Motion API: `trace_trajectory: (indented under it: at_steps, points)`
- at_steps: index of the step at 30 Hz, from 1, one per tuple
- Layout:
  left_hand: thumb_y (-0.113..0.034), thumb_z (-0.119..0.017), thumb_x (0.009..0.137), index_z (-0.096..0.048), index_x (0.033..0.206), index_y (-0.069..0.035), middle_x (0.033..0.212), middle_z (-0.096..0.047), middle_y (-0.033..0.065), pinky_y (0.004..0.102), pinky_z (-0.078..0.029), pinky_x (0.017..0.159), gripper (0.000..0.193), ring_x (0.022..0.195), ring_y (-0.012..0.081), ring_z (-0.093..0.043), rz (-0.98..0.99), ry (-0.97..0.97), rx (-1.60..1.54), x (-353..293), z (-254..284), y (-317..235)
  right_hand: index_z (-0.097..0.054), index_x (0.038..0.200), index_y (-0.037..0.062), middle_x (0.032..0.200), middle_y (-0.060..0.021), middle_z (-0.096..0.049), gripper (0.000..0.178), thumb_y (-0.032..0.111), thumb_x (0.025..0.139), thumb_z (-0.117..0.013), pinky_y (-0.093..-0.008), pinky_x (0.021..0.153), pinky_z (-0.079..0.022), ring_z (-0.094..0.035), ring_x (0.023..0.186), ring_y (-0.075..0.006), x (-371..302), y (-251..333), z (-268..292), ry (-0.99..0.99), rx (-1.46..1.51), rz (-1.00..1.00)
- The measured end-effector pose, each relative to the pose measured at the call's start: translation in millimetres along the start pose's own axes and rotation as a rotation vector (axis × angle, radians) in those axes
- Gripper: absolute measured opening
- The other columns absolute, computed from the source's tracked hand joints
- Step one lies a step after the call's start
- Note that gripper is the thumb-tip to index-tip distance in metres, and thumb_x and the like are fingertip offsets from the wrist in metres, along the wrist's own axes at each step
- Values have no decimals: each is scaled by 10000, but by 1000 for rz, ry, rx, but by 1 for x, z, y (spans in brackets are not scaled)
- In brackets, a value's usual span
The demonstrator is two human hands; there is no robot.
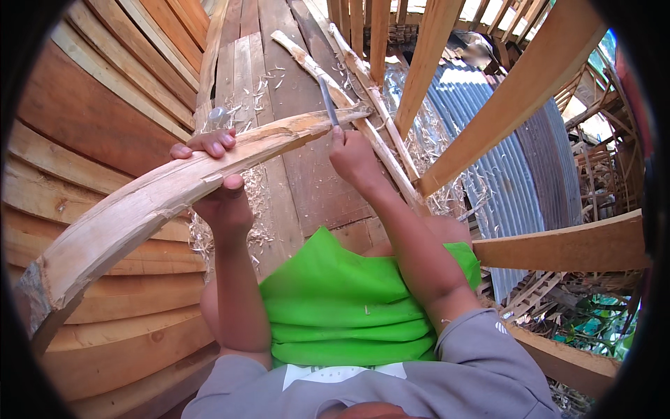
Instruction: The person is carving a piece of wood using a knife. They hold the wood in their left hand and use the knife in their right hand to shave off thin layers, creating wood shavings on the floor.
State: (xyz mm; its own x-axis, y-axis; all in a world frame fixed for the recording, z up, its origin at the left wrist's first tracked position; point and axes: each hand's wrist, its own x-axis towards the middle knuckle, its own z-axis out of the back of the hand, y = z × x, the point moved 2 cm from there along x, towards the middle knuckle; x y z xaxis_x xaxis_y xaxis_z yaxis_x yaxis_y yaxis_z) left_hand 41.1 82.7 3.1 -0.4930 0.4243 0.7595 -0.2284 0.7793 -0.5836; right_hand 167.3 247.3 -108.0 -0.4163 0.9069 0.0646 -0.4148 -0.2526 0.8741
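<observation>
Beam (143,202) and knife (327,101) in hand
The left hand (225,207) clasps the beam mid-length; the right hand (352,159) grips the knife, its blade crossing near the beam's far end.

Downward fisheye view, head-worn

Seemingly an open-sided wood workshop, plank floor (314,190), scattered shavings (258,215), corrugated metal sheets (502,181)

Two hands (352,155) (223,211), one knife (326,99), one timber (157,190), two slim poles (307,65) (359,71).
</observation>
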Motion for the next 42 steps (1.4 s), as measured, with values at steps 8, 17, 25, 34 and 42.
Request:
trace_trajectory:
  at_steps: [8,17,25,34,42]
  points:
    - [-336,-831,755,-364,1222,-183,1033,-480,-6,437,-362,1098,678,1079,182,-489,-18,25,30,-1,5,0,-586,729,-60,694,-267,-604,497,319,999,-413,-500,656,-440,-599,697,-438,-3,11,-2,-23,-31,45]
    - [-332,-844,743,-366,1194,-182,1030,-481,-4,435,-366,1092,674,1066,177,-496,4,4,2,-1,5,0,-566,711,-65,657,-261,-582,504,330,994,-433,-492,636,-427,-575,651,-432,-16,22,-6,26,-25,83]
    - [-248,-822,794,-334,1186,-162,1024,-482,25,460,-361,1080,632,1047,199,-500,-22,33,-27,-2,6,-1,-544,683,-45,584,-194,-546,493,308,1006,-424,-458,579,-407,-533,557,-339,-14,22,-5,-4,-1,165]
    - [-241,-822,794,-328,1188,-156,1026,-481,28,459,-353,1082,638,1048,198,-497,-11,22,-34,-2,5,-2,-538,693,-37,578,-169,-536,484,303,1010,-402,-443,569,-398,-512,540,-308,-20,24,-8,29,-25,82]
    - [-250,-818,799,-329,1180,-147,1030,-481,30,466,-357,1080,629,1045,197,-501,-32,24,-18,-1,8,0,-557,718,-33,599,-180,-556,494,328,1011,-390,-458,588,-413,-551,574,-335,-26,33,-1,58,-64,58]
